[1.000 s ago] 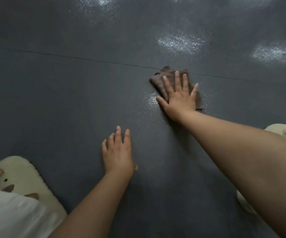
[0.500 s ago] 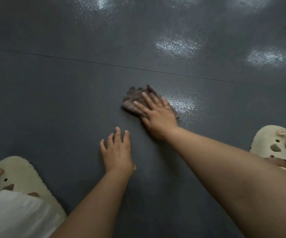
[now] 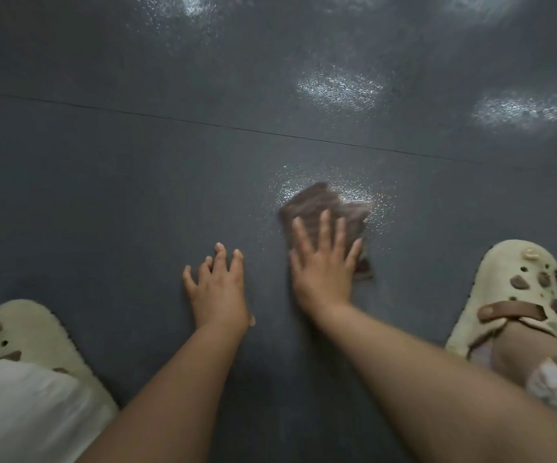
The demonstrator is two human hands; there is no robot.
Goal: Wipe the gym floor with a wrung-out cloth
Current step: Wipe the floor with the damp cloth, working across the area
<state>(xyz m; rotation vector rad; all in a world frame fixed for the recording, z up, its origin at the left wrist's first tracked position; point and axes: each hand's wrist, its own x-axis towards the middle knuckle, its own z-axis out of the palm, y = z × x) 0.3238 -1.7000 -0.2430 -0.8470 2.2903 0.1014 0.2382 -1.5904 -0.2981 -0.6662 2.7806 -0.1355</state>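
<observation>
A brown cloth was seen lying flat on the dark grey floor, right of centre and on the near side of a thin seam that ran across the floor from left to right. The right hand was pressed palm down on the near part of the cloth, its fingers straight and spread apart, with the far edge of the cloth left uncovered beyond the fingertips. The cloth and this hand were blurred. A shiny wet patch was visible on the floor around the far edge of the cloth. The left hand was laid flat on the bare floor just left of the right hand, apart from the cloth, its fingers straight and slightly spread. 2 cream clogs were in view: 1 at the near left, partly covered by white fabric, and 1 at the near right, with a brown strap across it. Bright reflections were seen on the far floor.
</observation>
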